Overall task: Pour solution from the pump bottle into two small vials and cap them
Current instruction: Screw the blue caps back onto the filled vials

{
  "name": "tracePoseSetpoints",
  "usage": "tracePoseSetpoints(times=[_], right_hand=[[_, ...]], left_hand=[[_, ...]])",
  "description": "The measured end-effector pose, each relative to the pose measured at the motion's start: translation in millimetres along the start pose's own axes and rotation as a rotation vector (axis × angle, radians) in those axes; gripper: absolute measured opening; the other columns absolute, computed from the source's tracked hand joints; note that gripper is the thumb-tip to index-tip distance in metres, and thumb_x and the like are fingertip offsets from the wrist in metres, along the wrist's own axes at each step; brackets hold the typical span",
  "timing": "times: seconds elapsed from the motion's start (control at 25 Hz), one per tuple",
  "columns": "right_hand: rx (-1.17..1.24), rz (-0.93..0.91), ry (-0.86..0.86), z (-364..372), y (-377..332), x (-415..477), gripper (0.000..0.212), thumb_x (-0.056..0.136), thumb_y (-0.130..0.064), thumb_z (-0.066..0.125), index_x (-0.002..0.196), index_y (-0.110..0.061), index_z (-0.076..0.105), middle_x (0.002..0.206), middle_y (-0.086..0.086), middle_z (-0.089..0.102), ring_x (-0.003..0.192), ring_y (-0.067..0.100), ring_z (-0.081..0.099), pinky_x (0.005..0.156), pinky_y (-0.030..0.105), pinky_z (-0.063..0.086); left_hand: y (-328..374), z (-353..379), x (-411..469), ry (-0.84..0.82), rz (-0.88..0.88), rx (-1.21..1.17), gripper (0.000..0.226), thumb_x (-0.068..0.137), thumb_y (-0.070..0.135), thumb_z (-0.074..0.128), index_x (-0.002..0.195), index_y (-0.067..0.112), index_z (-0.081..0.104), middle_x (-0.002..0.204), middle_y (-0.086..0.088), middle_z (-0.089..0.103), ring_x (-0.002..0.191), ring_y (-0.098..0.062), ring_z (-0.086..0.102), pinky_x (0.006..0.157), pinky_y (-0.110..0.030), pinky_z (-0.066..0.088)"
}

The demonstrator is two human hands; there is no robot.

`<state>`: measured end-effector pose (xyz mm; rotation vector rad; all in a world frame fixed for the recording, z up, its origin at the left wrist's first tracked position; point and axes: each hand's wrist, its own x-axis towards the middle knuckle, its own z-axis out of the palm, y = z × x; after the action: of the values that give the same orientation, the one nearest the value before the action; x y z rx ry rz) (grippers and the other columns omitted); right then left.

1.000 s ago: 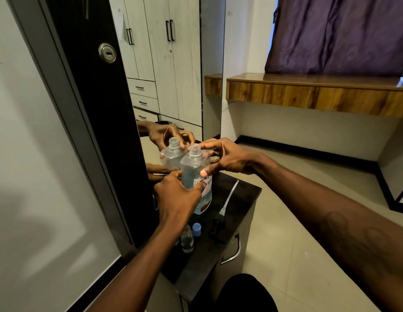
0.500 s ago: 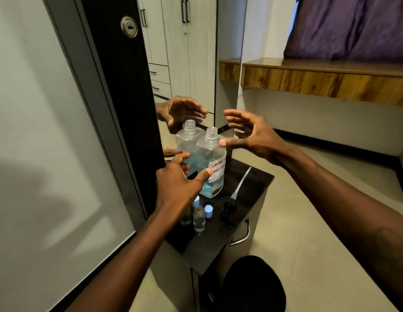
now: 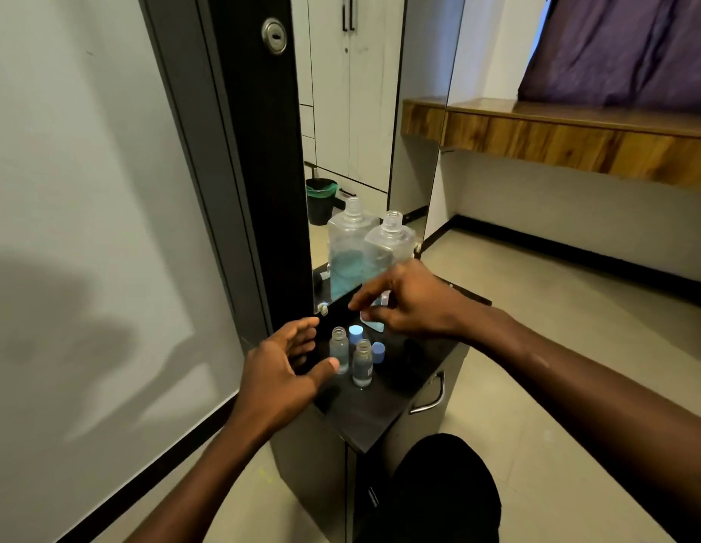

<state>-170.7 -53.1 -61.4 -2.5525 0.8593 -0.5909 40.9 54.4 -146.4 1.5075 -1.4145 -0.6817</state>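
Both hands [image 3: 280, 372] [image 3: 409, 303] have left the bottle [image 3: 390, 244], lowered toward vials [image 3: 362, 362]

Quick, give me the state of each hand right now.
Left hand: open, empty, fingers spread beside the two vials.
Right hand: fingers loosely curled in front of the bottle; a grip cannot be told.

Clear glossy plastic bottle [image 3: 389, 244] behind right hand [image 3: 411, 303]. Two clear glass-like vials [image 3: 351, 356] and matt blue plastic caps [image 3: 366, 342] between hands. Glossy black cabinet top [image 3: 384, 409] beneath; shiny metal handle [image 3: 433, 393] below right wrist.
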Motion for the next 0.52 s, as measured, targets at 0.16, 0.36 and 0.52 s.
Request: tracePoseSetpoints(times=[0.16, 0.36, 0.52], right_hand=[[-0.227, 0.024, -0.165, 18.4, 9.8, 11.1, 0.029, 0.091, -0.012, 0.072, 0.119, -0.019, 0.076, 0.118, -0.004, 0.077, 0.099, 0.005, 0.071, 0.089, 0.027, 0.059], [-0.416, 0.060, -0.232, 32.1, 11.3, 23.8, 0.037, 0.090, -0.012, 0.069, 0.124, -0.026, 0.073, 0.114, 0.005, 0.076, 0.096, 0.024, 0.072, 0.080, 0.037, 0.059], [-0.621, 0.044, -0.380, 33.5, 6.0, 29.3, 0.036, 0.085, -0.013, 0.071, 0.118, -0.026, 0.072, 0.092, 0.007, 0.068, 0.089, 0.030, 0.069, 0.067, 0.034, 0.053]], left_hand=[[-12.0, 14.7, 2.6, -0.016, -0.032, -0.034, 0.068, 0.075, 0.020, 0.091, 0.136, 0.027, 0.061, 0.128, 0.004, 0.070, 0.115, -0.008, 0.067, 0.103, -0.034, 0.056], [-15.9, 26.3, 10.8, 0.001, -0.024, -0.083, 0.062, 0.075, 0.013, 0.090, 0.130, 0.025, 0.064, 0.120, 0.007, 0.074, 0.109, -0.006, 0.071, 0.098, -0.032, 0.058], [-13.6, 32.5, 14.6, 0.026, -0.027, -0.066, 0.053, 0.076, 0.012, 0.089, 0.121, 0.031, 0.068, 0.109, 0.013, 0.075, 0.100, 0.001, 0.072, 0.093, -0.027, 0.060]])
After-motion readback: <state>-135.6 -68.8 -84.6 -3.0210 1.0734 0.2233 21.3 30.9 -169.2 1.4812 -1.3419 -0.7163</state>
